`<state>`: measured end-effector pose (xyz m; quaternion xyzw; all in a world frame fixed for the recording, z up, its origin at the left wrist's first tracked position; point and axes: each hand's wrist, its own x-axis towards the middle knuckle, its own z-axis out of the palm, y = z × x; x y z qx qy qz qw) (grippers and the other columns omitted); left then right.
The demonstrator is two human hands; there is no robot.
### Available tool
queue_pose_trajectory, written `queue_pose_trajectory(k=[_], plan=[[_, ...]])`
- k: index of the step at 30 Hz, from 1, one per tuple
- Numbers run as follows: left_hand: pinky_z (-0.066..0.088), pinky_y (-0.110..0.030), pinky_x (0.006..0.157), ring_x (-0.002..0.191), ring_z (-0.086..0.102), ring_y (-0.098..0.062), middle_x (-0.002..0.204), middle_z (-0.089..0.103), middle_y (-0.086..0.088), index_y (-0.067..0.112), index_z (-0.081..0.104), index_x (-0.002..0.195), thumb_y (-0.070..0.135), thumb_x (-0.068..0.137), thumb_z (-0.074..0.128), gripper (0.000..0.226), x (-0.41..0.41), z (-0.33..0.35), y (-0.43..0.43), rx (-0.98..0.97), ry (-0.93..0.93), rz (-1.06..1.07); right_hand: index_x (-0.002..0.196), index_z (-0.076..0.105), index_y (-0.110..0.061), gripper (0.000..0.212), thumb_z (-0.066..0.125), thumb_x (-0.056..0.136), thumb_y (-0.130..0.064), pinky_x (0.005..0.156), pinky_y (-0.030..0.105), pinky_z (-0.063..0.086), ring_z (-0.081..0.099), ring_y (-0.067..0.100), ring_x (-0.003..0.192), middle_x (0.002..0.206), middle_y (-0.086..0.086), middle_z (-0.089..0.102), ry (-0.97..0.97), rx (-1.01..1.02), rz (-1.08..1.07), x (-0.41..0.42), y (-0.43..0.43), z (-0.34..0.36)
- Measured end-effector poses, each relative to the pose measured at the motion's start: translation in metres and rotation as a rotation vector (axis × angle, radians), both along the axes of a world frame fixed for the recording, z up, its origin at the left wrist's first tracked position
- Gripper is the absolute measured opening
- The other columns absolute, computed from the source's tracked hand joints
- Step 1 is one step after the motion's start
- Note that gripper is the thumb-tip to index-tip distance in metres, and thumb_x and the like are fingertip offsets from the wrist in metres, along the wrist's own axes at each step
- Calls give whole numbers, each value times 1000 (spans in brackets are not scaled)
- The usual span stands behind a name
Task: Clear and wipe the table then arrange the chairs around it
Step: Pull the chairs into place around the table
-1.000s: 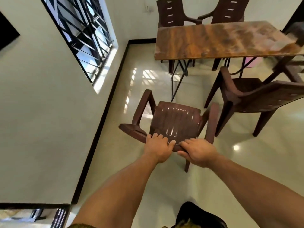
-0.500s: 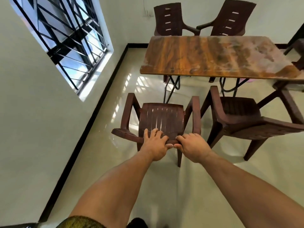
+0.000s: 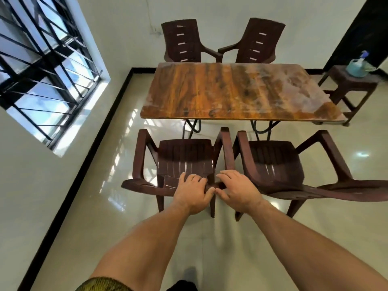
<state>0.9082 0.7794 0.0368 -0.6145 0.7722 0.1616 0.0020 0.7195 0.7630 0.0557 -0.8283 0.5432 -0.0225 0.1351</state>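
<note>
Both of my hands rest on the top edge of the backrest of the dark brown plastic armchair (image 3: 184, 160) directly in front of me: my left hand (image 3: 192, 193) lies over it with the fingers draped forward onto the ribbed back, and my right hand (image 3: 238, 191) curls over its right end, thumbs nearly touching. Each hand is closed around that edge. This chair faces the near long side of the rectangular wood-grain table (image 3: 235, 91), its armrests reaching just short of the tabletop's edge. Just beside it, to its right and almost touching armrest to armrest, stands a second brown armchair (image 3: 279, 162), also facing the table. Across the table, two more brown armchairs (image 3: 222, 42) stand side by side at the far long side. Beyond the table's right end sits a small brown stool (image 3: 352, 85) carrying a blue spray bottle (image 3: 357, 67).
</note>
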Motion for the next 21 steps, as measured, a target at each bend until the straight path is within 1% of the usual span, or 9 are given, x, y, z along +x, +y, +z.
queue_pose_trajectory(k=[2, 4, 6, 8, 11, 13, 16, 19, 21], plan=[[32, -51, 116, 126, 54, -27, 131, 60, -6, 20, 54, 134, 68, 96, 27, 67, -23, 4, -12, 40, 13, -45, 141, 51, -22, 60, 46, 93, -59, 117, 38, 34, 41, 17, 138, 146, -2, 50, -10, -60, -48, -33, -3, -3], [47, -46, 99, 115, 61, -32, 125, 63, -10, 16, 54, 130, 62, 94, 41, 59, -51, 7, -19, 89, -34, -56, 140, 52, -21, 65, 43, 90, -62, 116, 38, 33, 43, 18, 137, 144, -1, 52, 44, -88, -109, -72, -6, -6], [48, -43, 93, 112, 63, -34, 123, 64, -10, 16, 54, 123, 45, 95, 50, 41, -64, 7, -21, 95, -91, 4, 141, 51, -23, 66, 48, 88, -64, 119, 42, 25, 41, 17, 138, 144, -3, 51, 141, -73, -165, -106, -5, -8], [48, -41, 90, 111, 65, -33, 120, 66, -8, 17, 56, 117, 29, 97, 50, 24, -75, 5, -23, 90, -127, 110, 139, 51, -24, 68, 54, 84, -64, 121, 47, 20, 44, 17, 136, 141, -4, 53, 226, -56, -235, -151, -2, -7], [50, -42, 88, 106, 66, -31, 114, 67, -5, 19, 58, 113, 19, 99, 47, 18, -87, 9, -23, 73, -171, 175, 132, 54, -25, 55, 56, 86, -56, 117, 45, 27, 53, 18, 126, 132, -6, 61, 340, -35, -345, -224, 8, -9], [50, -44, 87, 103, 67, -30, 112, 68, -4, 20, 57, 110, 16, 100, 43, 18, -94, 11, -21, 47, -159, 162, 129, 55, -25, 40, 54, 92, -38, 107, 39, 37, 59, 20, 115, 124, -4, 66, 327, -32, -332, -259, 11, -11], [49, -42, 84, 98, 66, -28, 108, 67, -2, 21, 56, 105, 14, 99, 42, 16, -110, 12, -14, 34, -132, 119, 136, 55, -21, 44, 52, 93, -13, 95, 35, 43, 62, 24, 107, 122, -1, 68, 255, 10, -263, -272, -1, -11], [49, -42, 82, 96, 66, -28, 108, 68, -2, 21, 56, 106, 14, 99, 43, 16, -137, 12, -8, 21, -134, 101, 138, 51, -28, 47, 46, 93, -13, 84, 34, 47, 63, 22, 105, 124, -5, 65, 230, 69, -212, -271, -17, -11], [49, -41, 83, 96, 66, -27, 108, 67, -2, 21, 56, 106, 14, 100, 42, 17, -148, 11, -10, 14, -113, 103, 138, 49, -33, 50, 46, 92, -14, 83, 35, 50, 64, 22, 105, 125, -8, 64, 203, 107, -209, -272, -24, -11]])
